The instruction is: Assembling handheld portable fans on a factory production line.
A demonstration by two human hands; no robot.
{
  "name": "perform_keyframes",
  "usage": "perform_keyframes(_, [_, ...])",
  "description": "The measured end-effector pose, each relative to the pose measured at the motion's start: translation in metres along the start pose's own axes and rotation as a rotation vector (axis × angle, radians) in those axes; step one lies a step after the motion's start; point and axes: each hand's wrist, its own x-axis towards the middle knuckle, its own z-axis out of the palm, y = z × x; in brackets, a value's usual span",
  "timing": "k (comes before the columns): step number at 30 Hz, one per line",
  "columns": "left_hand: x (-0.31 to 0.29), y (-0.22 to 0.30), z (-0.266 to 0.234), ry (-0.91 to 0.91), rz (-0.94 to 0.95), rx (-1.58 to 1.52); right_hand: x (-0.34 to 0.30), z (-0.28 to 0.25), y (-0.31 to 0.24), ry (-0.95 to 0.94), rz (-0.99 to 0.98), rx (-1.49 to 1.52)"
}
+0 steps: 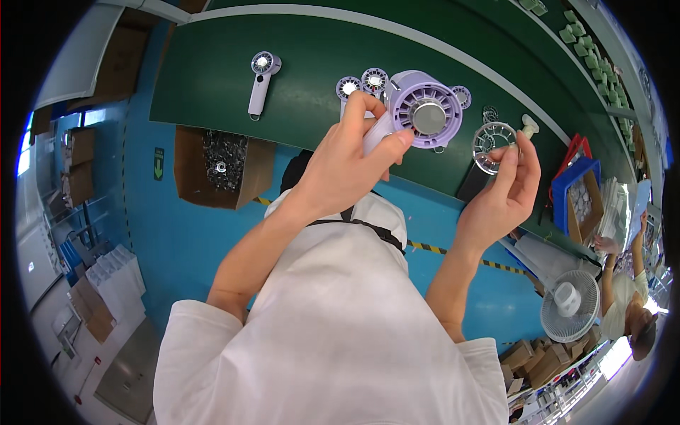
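1. The left hand [347, 163] was closed around the handle of the fan [429, 117], its thumb lying along the smooth plastic just below the head.
2. The fan was lilac, with a short drum-shaped head turned toward the camera. Narrow blades or ribs radiated behind its rim, around a flat, silvery-grey disc with a dull sheen.
3. The fan was held up in front of the bench [212, 85], near its close edge.
4. The right hand [508, 188] pinched the ring [478, 150] between thumb and fingertips. The ring was clear and glossy, its circle crossed by thin spokes.
5. Ring and fan were apart, side by side, the ring to the right.
6. The bench had a flat, dark green top. A lilac hand fan [261, 81] with a straight, slim handle lay alone on its left part, and two round fan heads [361, 83] showed just beside the held one.
7. A small spoked part [490, 113] and a cream, knob-shaped piece [529, 126] sat beyond the right hand.
8. Below the bench, a brown cardboard box [188, 173] held a tangled heap of shiny parts [225, 166].
9. At the right stood a blue bin [559, 195] with angular walls.
10. The floor [159, 227] was smooth and bright blue.
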Motion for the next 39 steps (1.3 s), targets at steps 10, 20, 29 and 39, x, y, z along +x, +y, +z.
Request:
perform_keyframes(10, [-0.003, -0.001, 0.003, 0.03, 0.064, 0.152, -0.016, -0.011, -0.006, 0.061, -0.009, -0.048])
perform_keyframes(20, [-0.015, -0.004, 0.007, -0.055, 0.075, 0.046, -0.01, 0.005, -0.034, -0.498, 0.139, -0.091])
perform_keyframes(29, [-0.024, -0.005, 0.012, -0.008, 0.135, 0.17, -0.009, 0.008, -0.032, -0.511, 0.216, -0.019])
perform_keyframes(39, [-0.028, -0.004, 0.017, 0.012, 0.129, 0.265, -0.014, 0.008, -0.027, -0.48, 0.153, -0.034])
